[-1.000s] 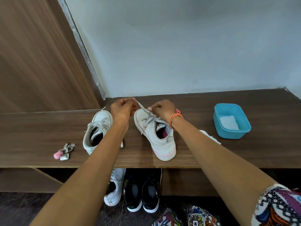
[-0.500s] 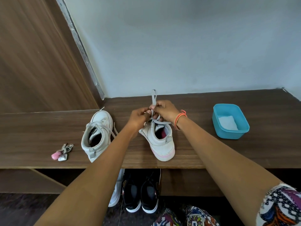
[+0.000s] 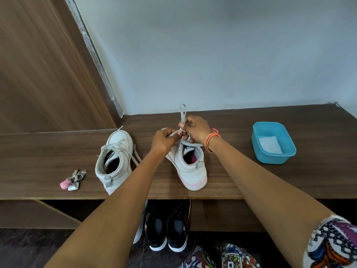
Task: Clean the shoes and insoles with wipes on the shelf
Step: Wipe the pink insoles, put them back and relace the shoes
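Note:
Two white high-top shoes stand on the brown wooden shelf [image 3: 241, 182], heels toward me. The right shoe [image 3: 190, 167] has a pink sole edge and a pink lining. Over its tongue, my left hand [image 3: 165, 140] pinches one end of its grey lace [image 3: 182, 115], and my right hand [image 3: 195, 129] pinches a loop of the same lace that sticks up behind the fingers. The left shoe [image 3: 115, 159] stands apart to the left with its laces loose. A blue tub [image 3: 273, 143] holding white wipes sits at the right.
A small bunch of keys with a pink fob [image 3: 72, 181] lies at the shelf's left. Below the shelf stand a pair of black shoes [image 3: 167, 231] and part of a white shoe [image 3: 139, 232]. A wooden panel [image 3: 42, 64] rises at the left, a pale wall behind.
My hands came together over the right shoe, from holding the lace ends apart to working them close. A lace loop now stands up above my right hand.

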